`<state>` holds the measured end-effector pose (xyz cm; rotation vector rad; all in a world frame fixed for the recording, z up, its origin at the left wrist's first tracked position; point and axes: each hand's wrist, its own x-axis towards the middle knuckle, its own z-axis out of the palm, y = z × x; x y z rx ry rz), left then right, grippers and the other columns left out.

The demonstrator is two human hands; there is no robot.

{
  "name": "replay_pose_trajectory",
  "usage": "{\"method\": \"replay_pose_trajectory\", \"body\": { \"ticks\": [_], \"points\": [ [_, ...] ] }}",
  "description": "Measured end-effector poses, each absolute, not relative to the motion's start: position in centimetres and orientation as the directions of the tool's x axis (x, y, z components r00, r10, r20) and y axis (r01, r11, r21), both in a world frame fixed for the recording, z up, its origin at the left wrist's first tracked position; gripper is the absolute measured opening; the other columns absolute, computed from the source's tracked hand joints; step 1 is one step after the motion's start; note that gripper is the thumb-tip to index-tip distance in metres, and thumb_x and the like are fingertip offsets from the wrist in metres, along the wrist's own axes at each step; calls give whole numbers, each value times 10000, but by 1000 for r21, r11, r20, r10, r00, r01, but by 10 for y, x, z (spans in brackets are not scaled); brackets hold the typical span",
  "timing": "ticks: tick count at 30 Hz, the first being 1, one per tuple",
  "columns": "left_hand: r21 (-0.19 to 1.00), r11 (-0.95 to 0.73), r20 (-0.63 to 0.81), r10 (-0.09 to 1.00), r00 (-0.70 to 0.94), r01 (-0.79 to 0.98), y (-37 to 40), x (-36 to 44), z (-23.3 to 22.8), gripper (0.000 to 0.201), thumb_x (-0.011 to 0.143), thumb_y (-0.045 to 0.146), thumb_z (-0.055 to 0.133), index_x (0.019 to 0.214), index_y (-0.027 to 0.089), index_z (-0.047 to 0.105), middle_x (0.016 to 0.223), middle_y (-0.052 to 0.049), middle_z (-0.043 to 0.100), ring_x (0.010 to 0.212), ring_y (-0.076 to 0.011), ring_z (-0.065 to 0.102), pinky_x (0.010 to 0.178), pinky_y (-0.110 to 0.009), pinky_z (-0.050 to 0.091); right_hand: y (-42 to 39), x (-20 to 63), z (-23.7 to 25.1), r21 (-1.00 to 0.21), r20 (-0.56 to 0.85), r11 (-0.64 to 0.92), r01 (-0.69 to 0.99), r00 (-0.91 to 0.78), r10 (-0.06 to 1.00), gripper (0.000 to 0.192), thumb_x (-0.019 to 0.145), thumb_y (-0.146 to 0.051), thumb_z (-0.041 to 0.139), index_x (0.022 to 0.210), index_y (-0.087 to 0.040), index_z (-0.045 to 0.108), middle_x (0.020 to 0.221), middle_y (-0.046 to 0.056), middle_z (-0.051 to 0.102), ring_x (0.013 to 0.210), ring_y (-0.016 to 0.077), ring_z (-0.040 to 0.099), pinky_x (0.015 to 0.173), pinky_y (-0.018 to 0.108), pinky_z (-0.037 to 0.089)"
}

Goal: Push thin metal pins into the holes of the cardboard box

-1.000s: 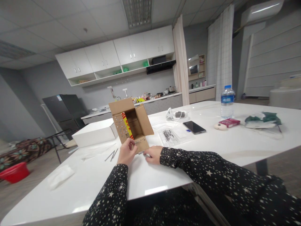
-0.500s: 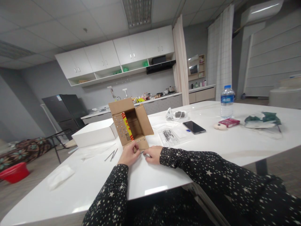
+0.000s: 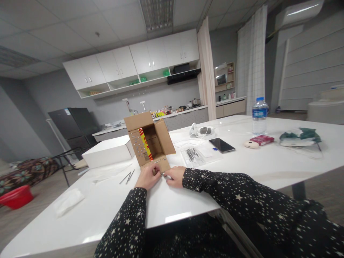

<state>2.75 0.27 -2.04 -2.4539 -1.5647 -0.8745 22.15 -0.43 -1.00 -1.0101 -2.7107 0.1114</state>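
Note:
My left hand (image 3: 148, 176) is closed in a pinch at the front of an open cardboard box (image 3: 138, 148), by its lower flap. Beside it, my right hand (image 3: 176, 176) rests low over the table with its fingers bent together. Between the fingertips of both hands shows a small shiny metal piece (image 3: 162, 174), too small to name. Little round silvery bits dot the box's left flap, which also carries a yellow and red tape strip (image 3: 145, 144). Two or three thin dark metal rods (image 3: 127, 177) lie to the left of my left hand.
A white box (image 3: 107, 152) stands behind on the left; crumpled white tissue (image 3: 69, 201) lies nearer. To the right are a clear plastic case (image 3: 200, 156) with small metal tools, a phone (image 3: 222, 145), a pale rounded gadget (image 3: 252, 144), a magenta packet (image 3: 262, 139) and a water bottle (image 3: 259, 116).
My left fingers have shifted very slightly, and a bit more of the metal piece shows between the hands. Everything else stays in place.

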Motion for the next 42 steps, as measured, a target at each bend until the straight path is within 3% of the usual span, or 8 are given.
{"method": "replay_pose_trajectory", "body": {
  "ticks": [9,14,32,42],
  "points": [
    [237,-126,558,829,-28,963,-2,27,-16,222,766,278,482,960,215,570,965,-62,592,960,-229,541,818,-375,377,0,221,-15,-169,229,762,626,-727,648,355,774,-330,446,1056,-227,635,930,72,693,863,230,636,687,288,449],
    [249,-56,539,837,-90,967,1,25,-19,278,776,310,482,1027,217,558,1025,-87,579,1019,-258,516,846,-417,363,1,221,-15,-169,228,763,623,-729,646,359,773,-329,448,1060,-222,635,919,75,694,852,228,636,685,288,445],
    [277,-99,543,837,-70,956,2,23,-19,193,799,279,446,948,211,549,1014,-75,585,1015,-241,523,845,-410,357,2,222,-17,-180,237,759,626,-721,651,359,766,-329,448,1053,-235,641,934,70,694,856,233,637,682,294,448],
    [304,-130,597,798,-83,944,1,25,-15,113,803,274,452,874,205,506,885,-38,622,867,-197,563,794,-356,353,1,222,-16,-182,233,760,624,-724,650,364,768,-330,448,1064,-231,636,947,78,693,872,236,636,693,296,448]
  ]
}}
